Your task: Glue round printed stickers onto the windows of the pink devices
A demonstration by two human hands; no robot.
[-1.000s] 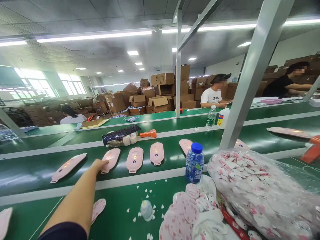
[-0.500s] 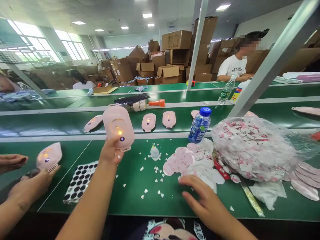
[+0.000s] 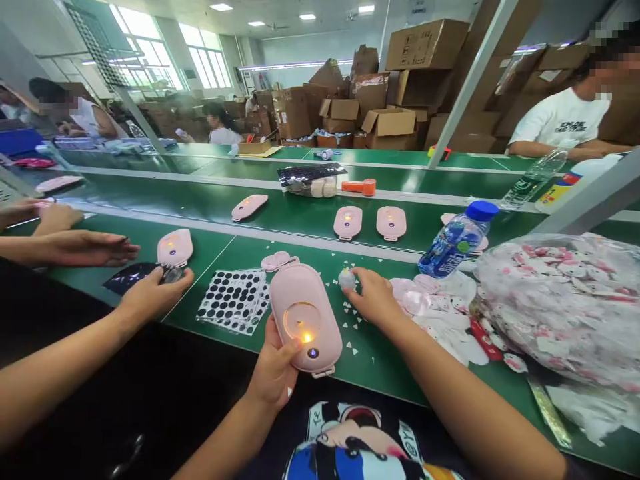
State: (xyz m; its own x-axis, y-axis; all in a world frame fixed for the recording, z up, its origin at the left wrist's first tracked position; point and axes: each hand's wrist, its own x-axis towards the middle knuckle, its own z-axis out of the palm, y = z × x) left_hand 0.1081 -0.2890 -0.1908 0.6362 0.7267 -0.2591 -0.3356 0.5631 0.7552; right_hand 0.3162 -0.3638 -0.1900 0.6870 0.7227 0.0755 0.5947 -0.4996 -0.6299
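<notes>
My left hand (image 3: pixel 274 368) is closed around the near end of a pink oval device (image 3: pixel 305 317) with a glowing orange light, holding it over the green table's front edge. My right hand (image 3: pixel 371 295) reaches forward, its fingers closed on a small white glue bottle (image 3: pixel 346 279) standing on the table. Just past the device lie a sheet of black dots (image 3: pixel 233 301) and small pink pieces (image 3: pixel 278 260). Pink and white cut-out shapes (image 3: pixel 434 313) lie to the right of my right hand.
A co-worker's hand (image 3: pixel 150 293) at my left holds another pink device (image 3: pixel 173 248). More pink devices (image 3: pixel 370 222) ride the green belt (image 3: pixel 210 200). A blue-capped bottle (image 3: pixel 455 239), a big plastic bag of cut-outs (image 3: pixel 560 300), slanted metal posts and stacked cardboard boxes stand beyond.
My left hand has brought the pink device from the belt side down to the table's front edge. My right hand has moved forward and closed on the small white bottle. The view has tilted down.
</notes>
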